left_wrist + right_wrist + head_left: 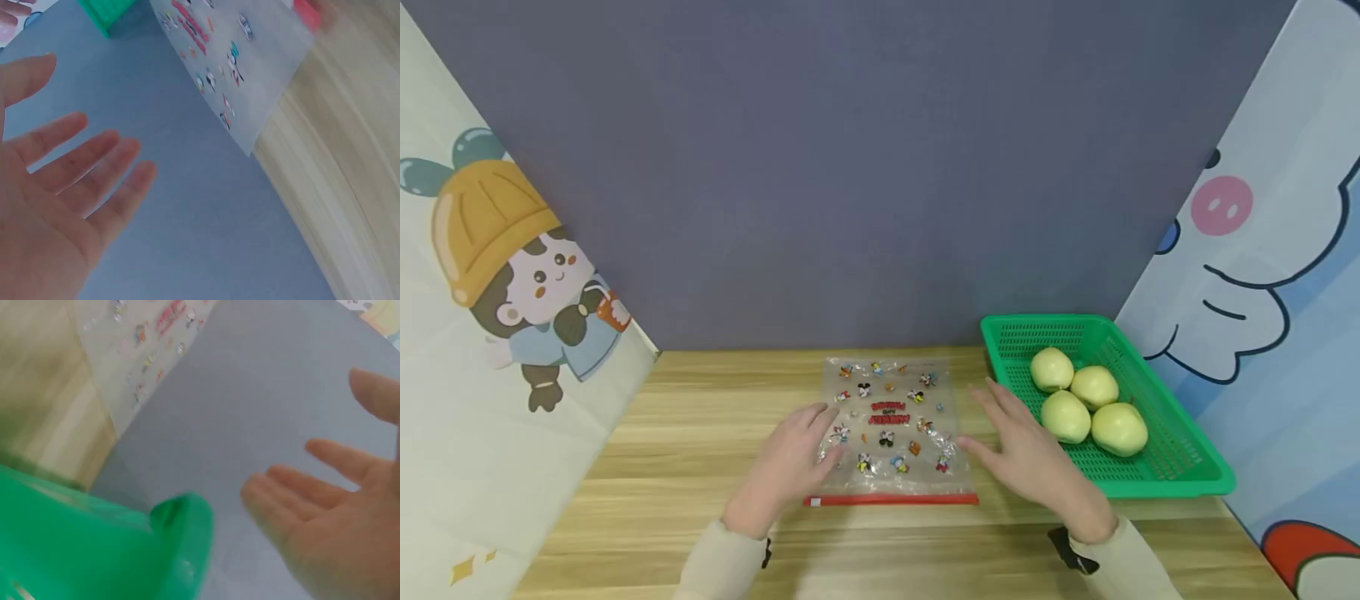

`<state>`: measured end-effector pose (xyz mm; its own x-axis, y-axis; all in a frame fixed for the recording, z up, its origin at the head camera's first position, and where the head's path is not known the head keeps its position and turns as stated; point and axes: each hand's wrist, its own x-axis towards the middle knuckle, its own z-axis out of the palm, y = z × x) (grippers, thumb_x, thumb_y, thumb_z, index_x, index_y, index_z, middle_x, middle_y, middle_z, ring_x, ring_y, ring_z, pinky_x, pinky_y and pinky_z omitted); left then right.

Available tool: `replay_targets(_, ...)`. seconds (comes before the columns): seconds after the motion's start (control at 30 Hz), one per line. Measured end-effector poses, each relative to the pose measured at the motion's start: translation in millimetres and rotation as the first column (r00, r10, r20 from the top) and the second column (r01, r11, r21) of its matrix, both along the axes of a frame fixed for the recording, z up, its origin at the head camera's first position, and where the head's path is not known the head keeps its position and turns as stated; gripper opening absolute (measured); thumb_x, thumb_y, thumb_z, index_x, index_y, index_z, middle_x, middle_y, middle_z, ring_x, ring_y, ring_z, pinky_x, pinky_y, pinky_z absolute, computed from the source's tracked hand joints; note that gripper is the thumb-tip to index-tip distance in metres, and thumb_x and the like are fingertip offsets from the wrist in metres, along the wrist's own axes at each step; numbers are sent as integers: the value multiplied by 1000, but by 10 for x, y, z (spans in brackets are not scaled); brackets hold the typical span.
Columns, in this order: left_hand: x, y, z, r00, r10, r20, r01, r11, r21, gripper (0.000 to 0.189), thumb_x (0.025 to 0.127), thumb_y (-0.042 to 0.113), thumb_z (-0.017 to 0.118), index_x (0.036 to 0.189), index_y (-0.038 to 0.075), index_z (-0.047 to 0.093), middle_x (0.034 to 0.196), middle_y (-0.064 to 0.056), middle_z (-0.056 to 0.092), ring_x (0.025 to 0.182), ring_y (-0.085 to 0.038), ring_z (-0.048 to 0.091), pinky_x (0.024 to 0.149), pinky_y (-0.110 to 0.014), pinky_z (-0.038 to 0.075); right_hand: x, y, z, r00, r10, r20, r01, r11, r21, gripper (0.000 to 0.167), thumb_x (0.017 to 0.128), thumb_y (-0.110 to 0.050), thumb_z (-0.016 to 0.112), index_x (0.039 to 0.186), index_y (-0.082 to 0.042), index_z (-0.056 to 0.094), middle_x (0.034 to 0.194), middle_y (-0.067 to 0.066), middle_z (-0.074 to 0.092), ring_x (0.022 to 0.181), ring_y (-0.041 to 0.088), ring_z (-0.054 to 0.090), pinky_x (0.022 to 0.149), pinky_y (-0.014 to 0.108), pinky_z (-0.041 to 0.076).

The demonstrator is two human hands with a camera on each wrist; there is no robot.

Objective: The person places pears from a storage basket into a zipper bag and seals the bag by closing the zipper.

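A clear zip bag [880, 450] printed with small cartoon figures lies flat on the wooden table, its red zip strip [895, 499] toward the person. My left hand [793, 454] is over the bag's left edge, fingers relaxed and holding nothing; the left wrist view shows its palm [50, 206] and spread fingers. On the other side, my right hand [1018, 446] hovers between the bag's right edge and a green basket [1187, 475], also holding nothing. In the right wrist view the fingers [300, 494] are extended, with the basket's rim [194, 544] nearby.
Several pale yellow-green round fruits [1093, 387] sit together in the basket at the table's right. A grey-blue panel [850, 167] rises behind the table [700, 433]. Cartoon-printed walls [445, 417] stand at both sides.
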<state>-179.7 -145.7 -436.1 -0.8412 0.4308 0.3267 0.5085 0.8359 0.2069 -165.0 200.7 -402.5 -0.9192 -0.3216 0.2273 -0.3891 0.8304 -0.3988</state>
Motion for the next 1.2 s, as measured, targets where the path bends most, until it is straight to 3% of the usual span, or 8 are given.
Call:
replay_targets(0.23,66,70,-62,995,-46,84,42,998,52,48,96,31,70,131,-2,62,131,-17,63,122,-35,60,106,-50,47,12,-138,-151,999,49,-13,-50,997,-65,60,98,-40,67,146,-6,54,151,19,48,137,42,46,108,61,40)
replay_targets(0.5,98,148,-202,992,-106,65,104,994,27,42,92,25,75,126,1,66,127,-15,66,117,-33,62,102,-48,51,13,-257,-322,996,86,12,-85,996,-13,48,94,-31,73,137,-11,62,142,13,58,131,36,54,107,56,44)
replay_targets(0.6,101,176,-246,991,-112,80,112,994,2,38,92,25,75,122,3,68,121,-11,68,111,-29,65,98,-47,53,-5,-293,-376,993,119,16,-119,993,-10,45,93,-28,75,133,-9,65,136,12,62,127,33,58,106,53,46)
replay_targets(0.87,110,254,-404,974,-93,209,127,980,-155,38,89,37,76,112,7,70,107,-4,67,99,-23,64,92,-44,55,-44,-339,-515,985,165,54,-167,986,23,40,90,-22,77,126,-6,69,131,17,65,121,36,61,101,54,50)
replay_targets(1.03,99,285,-506,968,-113,224,153,974,-169,27,81,38,83,96,19,72,100,3,64,92,-18,62,85,-41,56,-44,-345,-573,982,174,69,-177,983,42,39,90,-22,77,124,-4,69,128,18,66,119,36,62,98,54,52)
replay_targets(1.2,77,314,-564,969,-123,214,163,969,-183,18,80,34,84,89,22,74,92,6,60,85,-14,57,76,-37,54,-76,-379,-653,968,224,112,-234,968,91,34,89,-21,77,119,-6,72,118,10,70,110,27,65,92,46,56)
